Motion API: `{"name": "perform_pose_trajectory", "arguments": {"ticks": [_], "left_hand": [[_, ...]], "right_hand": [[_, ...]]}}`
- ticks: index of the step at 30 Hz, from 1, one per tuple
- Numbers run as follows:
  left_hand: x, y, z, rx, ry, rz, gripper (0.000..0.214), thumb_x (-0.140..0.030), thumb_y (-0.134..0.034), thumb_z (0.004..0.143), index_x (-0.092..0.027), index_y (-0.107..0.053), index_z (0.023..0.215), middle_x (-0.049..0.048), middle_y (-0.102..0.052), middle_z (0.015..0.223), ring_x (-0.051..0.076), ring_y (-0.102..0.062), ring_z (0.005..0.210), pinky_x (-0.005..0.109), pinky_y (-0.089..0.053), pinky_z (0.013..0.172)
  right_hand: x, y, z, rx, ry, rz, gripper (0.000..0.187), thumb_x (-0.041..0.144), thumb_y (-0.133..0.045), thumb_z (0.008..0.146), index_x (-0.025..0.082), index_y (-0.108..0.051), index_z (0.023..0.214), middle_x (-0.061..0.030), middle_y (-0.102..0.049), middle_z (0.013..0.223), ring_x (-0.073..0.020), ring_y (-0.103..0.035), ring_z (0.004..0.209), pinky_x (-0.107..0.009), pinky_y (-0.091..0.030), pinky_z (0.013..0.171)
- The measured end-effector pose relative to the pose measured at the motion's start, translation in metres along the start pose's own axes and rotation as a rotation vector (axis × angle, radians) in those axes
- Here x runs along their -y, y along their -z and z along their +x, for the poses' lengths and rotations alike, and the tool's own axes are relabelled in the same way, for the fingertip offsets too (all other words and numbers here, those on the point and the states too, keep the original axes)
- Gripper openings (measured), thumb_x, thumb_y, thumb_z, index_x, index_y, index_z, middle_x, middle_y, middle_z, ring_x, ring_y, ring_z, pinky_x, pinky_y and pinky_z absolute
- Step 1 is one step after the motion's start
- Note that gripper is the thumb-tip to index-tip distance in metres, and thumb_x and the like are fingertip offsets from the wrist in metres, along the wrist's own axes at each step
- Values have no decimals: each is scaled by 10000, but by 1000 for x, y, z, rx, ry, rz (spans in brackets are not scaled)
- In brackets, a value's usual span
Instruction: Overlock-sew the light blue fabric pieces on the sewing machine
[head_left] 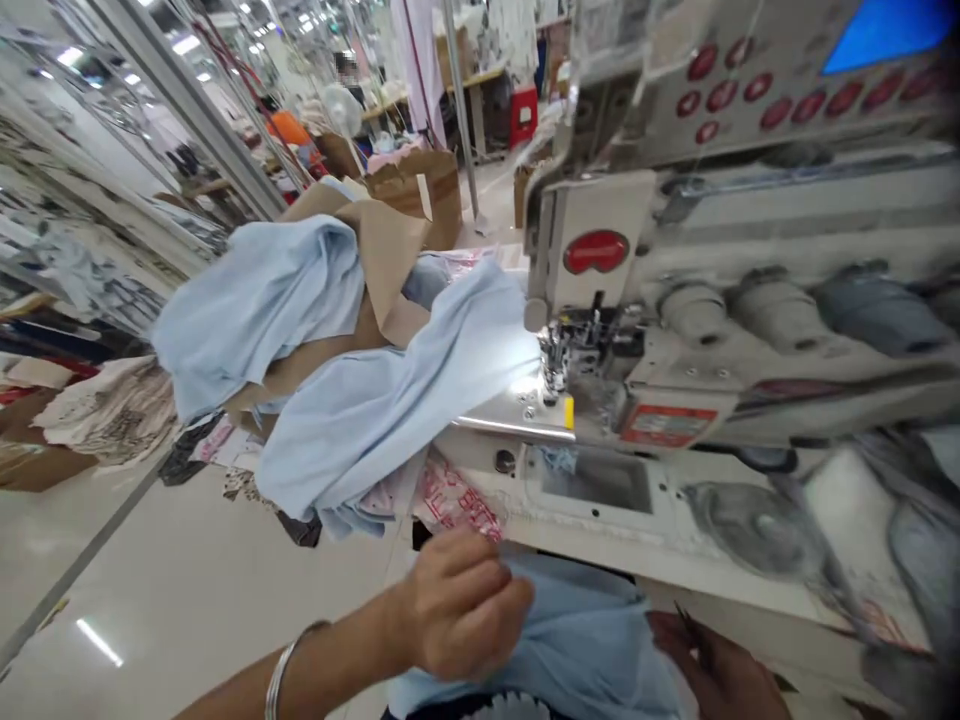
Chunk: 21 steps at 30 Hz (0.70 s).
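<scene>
The left hand [461, 605] grips the pale blue cloth [555, 640] firmly at the edge of the table, just below the sewing machine [600, 250]; whether the right hand [712, 670], beside the cloth, holds anything is unclear.

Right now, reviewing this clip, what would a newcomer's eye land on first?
The industrial sewing machine fills the right side, its brightly lit presser foot beside a heap of pale blue fabric lying over brown paper at centre. At the bottom, the left hand, wearing a silver bangle, holds a pale blue cloth, with the right hand at its far edge.
</scene>
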<state>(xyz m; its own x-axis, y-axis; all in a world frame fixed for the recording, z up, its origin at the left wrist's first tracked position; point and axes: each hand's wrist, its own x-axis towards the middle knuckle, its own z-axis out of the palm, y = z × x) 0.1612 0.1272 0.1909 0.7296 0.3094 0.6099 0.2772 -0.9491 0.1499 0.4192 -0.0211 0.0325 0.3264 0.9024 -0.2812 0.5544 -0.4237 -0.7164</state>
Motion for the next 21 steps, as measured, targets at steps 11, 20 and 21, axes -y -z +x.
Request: {"name": "perform_pose_trajectory", "arguments": {"ticks": [11, 20, 21], "left_hand": [[-13, -101, -88, 773, 667, 47, 298, -181, -511, 897, -142, -583, 1184, 170, -601, 1250, 309, -568, 1156, 498, -468, 975], [-26, -129, -51, 828, 694, -246, 257, -210, -565, 887, -135, -637, 1122, 140, -642, 1190, 313, -539, 1196, 497, -340, 1089], [-30, -129, -45, 811, 690, -302, 268, -217, -564, 891, -139, -639, 1136, 133, -641, 1193, 306, -532, 1204, 485, -325, 1103]], "right_hand": [[-48, -20, 52, 112, 288, -325, 216, 276, -508, 916, 171, -688, 861, -55, -734, 937, -171, -692, 833, -347, -535, 768], [-45, 20, 2, -72, 413, -590, 243, 258, -433, 899, 244, -661, 816, -12, -722, 866, -185, -685, 566, -271, -453, 448], [-43, 24, -3, -109, 431, -603, 245, 274, -426, 913, 247, -660, 845, -7, -721, 899, -175, -678, 543, -266, -439, 415]]}}
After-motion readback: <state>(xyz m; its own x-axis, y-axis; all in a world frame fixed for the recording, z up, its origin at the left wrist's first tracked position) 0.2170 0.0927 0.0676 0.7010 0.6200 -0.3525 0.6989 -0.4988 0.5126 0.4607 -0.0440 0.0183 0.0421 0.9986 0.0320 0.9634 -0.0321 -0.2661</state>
